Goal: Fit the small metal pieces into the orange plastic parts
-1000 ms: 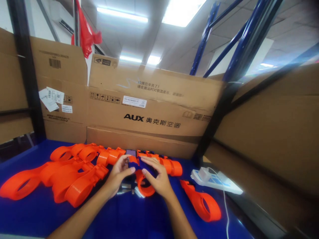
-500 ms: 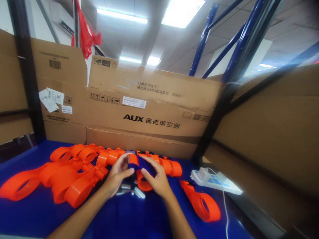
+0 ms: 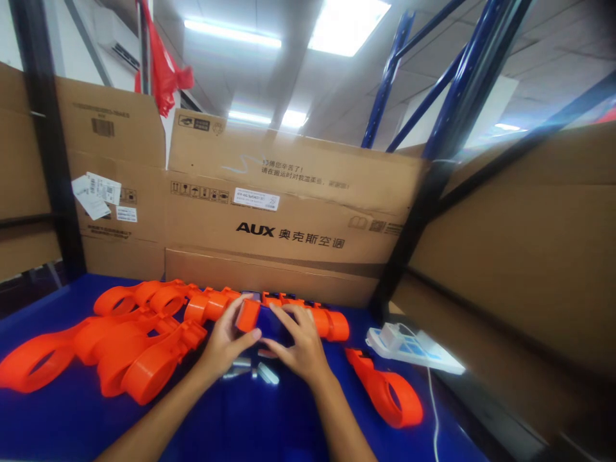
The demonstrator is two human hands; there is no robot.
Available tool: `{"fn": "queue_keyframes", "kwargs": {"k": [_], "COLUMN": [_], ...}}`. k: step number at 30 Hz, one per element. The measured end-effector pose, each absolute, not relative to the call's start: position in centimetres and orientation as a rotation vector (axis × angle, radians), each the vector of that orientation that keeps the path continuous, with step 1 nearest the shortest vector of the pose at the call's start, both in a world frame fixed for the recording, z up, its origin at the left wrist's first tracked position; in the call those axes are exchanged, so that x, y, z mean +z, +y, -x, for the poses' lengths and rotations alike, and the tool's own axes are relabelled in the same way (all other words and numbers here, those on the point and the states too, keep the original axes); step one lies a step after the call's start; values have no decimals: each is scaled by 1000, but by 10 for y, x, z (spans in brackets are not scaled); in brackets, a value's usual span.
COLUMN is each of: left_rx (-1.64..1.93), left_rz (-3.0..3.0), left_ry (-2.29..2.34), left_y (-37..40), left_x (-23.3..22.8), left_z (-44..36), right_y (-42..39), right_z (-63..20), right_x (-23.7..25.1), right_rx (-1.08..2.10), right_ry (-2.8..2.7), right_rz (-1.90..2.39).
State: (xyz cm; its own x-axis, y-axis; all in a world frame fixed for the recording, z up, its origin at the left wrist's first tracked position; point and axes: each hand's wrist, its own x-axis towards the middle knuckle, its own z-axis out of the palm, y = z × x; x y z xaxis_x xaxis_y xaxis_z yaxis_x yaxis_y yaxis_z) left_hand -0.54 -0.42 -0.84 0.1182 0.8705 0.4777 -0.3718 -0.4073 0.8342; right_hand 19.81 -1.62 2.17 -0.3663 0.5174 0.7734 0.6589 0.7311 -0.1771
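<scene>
Between my hands is a small piece with an orange end (image 3: 248, 315) and a dark blue part (image 3: 269, 323). My left hand (image 3: 228, 339) is closed on the orange end, with thumb in front and fingers behind. My right hand (image 3: 304, 343) curves around the blue part from the right, its thumb below and fingers above. Just beneath the hands, small silvery metal pieces (image 3: 267, 373) lie on the blue table surface. A row of orange looped straps (image 3: 332, 325) lies behind my right hand, partly hidden by it.
Many orange looped straps (image 3: 113, 359) are heaped at the left. One more orange strap (image 3: 392, 398) lies at the right, near a white power strip (image 3: 414, 350) with a cable. Cardboard (image 3: 289, 212) stands along the back, and a dark rack post (image 3: 409, 237) rises at the right.
The held piece has turned, so its orange end shows a broader face. My right hand's fingers have shifted and spread more around the blue part. The view has moved slightly.
</scene>
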Motion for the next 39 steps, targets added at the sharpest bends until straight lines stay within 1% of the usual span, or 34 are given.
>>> {"fn": "queue_keyframes", "kwargs": {"k": [3, 7, 24, 28, 31, 33, 39], "left_rx": [1596, 1633, 1735, 1711, 1650, 1624, 1486], "left_rz": [-1416, -1432, -1388, -1381, -1401, -1412, -1509], "left_ry": [662, 719, 827, 769, 616, 510, 364], "left_y": [-1, 1, 0, -1, -3, -6, -14], "left_x": [-14, -14, -9, -9, -9, -9, -6], "left_z": [6, 10, 13, 12, 11, 11, 14], "right_y": [-16, -16, -18, -19, -21, -21, -17], "right_z": [-196, -193, -188, -189, -190, -191, -191], "right_x": [20, 20, 21, 21, 21, 22, 20], "right_rx": [-342, -407, -438, -407, -272, -72, 880], "right_ry": [-2090, -2107, -2111, -2090, -2022, -1940, -1773], "right_rz": [865, 832, 818, 844, 866, 854, 703]}}
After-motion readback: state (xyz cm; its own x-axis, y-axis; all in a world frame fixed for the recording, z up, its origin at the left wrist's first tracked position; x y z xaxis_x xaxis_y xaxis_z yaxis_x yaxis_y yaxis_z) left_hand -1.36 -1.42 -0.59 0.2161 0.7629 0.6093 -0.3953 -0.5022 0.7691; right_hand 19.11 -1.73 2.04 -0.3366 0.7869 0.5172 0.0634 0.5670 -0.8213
